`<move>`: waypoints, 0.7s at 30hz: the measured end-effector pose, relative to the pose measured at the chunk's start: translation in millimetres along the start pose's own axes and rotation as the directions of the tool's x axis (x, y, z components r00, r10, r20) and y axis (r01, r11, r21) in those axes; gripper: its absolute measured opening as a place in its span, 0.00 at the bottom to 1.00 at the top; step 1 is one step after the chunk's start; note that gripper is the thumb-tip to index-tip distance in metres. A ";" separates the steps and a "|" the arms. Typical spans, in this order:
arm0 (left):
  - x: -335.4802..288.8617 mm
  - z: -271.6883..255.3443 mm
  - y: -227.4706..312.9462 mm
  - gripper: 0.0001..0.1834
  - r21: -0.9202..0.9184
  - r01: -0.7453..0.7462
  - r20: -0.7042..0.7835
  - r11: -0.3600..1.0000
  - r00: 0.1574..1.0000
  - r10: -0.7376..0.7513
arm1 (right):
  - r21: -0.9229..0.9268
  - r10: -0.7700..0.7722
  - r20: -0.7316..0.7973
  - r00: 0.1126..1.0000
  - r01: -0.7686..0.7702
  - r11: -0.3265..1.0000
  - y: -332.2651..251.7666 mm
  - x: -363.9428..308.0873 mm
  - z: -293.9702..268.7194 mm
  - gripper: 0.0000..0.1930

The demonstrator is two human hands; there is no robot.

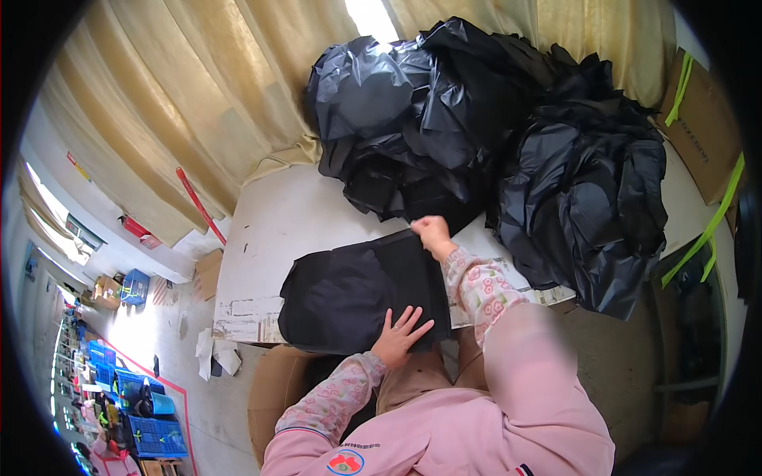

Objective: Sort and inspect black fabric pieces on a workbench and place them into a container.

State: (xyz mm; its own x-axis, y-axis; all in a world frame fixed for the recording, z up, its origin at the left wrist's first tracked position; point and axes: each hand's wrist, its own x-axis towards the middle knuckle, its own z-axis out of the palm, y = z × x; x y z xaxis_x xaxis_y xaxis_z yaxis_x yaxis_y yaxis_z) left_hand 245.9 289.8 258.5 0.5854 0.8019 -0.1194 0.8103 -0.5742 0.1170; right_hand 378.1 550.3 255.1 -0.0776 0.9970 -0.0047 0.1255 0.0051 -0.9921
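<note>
A flat black plastic bag, perhaps several layers thick, lies on the white tabletop in front of me. My left hand rests on its near right part with fingers spread flat. At the far right corner, my right hand has its fingers closed in a pinch on the bag's edge. Just beyond that hand rises a large heap of crumpled black plastic bags. Another heap of black bags sits to the right and hangs over the near table edge.
The white table has worn near edges. A cardboard box stands below it, close to my legs. At the right is a cardboard carton with yellow-green straps. Beige curtains hang behind, and blue crates stand on the floor far left.
</note>
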 end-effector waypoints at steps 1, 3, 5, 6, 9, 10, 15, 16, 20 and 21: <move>-1.0 0.3 -0.5 0.55 -0.044 -0.002 -0.001 0.999 1.000 0.002 | 0.300 0.079 -0.037 0.996 -0.064 0.952 -14.3 9.9 -5.6 0.10; -0.9 -6.6 2.4 0.52 -0.122 0.007 0.016 0.992 1.000 -0.006 | 0.541 0.100 -0.088 0.991 -0.036 0.840 -55.1 26.9 -34.2 0.08; -6.7 -4.8 1.4 0.52 -0.152 0.009 -0.016 0.988 1.000 -0.012 | 0.421 -0.031 -0.121 0.992 0.080 0.904 -81.7 24.6 -57.5 0.09; -5.3 -2.8 -2.3 0.51 -0.177 -0.002 -0.056 0.984 0.998 -0.008 | 0.328 -0.099 -0.116 0.988 0.133 0.935 -90.5 21.8 -67.0 0.09; -8.7 -0.9 -19.1 0.48 -0.377 0.001 -0.021 0.926 1.000 -0.010 | -0.135 -0.479 0.000 0.878 0.475 0.870 -54.3 -28.8 -64.0 0.07; -13.6 -3.0 -25.5 0.47 -0.511 0.019 0.004 0.860 1.000 -0.020 | -0.258 -0.500 0.048 0.865 0.494 0.830 -36.8 -60.2 -55.4 0.07; 1.5 -25.3 -42.8 0.31 -0.950 -0.051 -0.095 0.308 0.987 -0.130 | -0.650 -0.458 0.404 0.792 0.600 0.466 53.3 -157.5 -55.6 0.27; 8.7 -40.3 -39.9 0.29 -0.973 -0.090 -0.133 0.210 0.972 -0.196 | -0.707 -0.440 0.376 0.815 0.560 0.433 49.4 -162.5 -52.8 0.28; 24.6 -44.4 -16.9 0.38 -0.545 0.028 -0.134 0.838 0.984 -0.120 | -0.693 -0.453 0.379 0.807 0.571 0.439 47.9 -163.7 -46.9 0.24; 23.8 -22.2 -10.5 0.42 -0.406 0.043 -0.076 0.913 0.994 -0.081 | -0.673 -0.431 0.408 0.805 0.584 0.454 52.8 -160.0 -44.8 0.24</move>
State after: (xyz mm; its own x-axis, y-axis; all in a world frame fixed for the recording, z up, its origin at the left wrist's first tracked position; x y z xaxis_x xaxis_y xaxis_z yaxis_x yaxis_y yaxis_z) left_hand 250.8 318.6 276.3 0.5140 0.8562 -0.0530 0.7550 -0.4222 0.5018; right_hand 441.4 394.5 209.1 -0.5202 0.7683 0.3729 0.6769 0.6372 -0.3685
